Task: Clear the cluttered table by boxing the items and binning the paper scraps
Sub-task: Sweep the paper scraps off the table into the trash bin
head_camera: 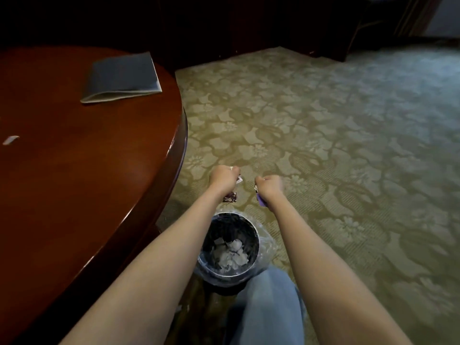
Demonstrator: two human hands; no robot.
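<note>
Both my arms reach out over the carpet, past a round bin lined with clear plastic. White paper scraps lie inside it. My left hand grips a patterned purple and white paper piece that hangs below the fist. My right hand grips another torn piece, purple at its lower end. The two fists are a short way apart, beyond the bin's far rim. One small white scrap lies on the dark red wooden table at the left.
A folded grey cloth or folder lies on the table near its far edge. My knee in blue jeans is just beside the bin. Patterned green carpet spreads to the right, with dark furniture along the back.
</note>
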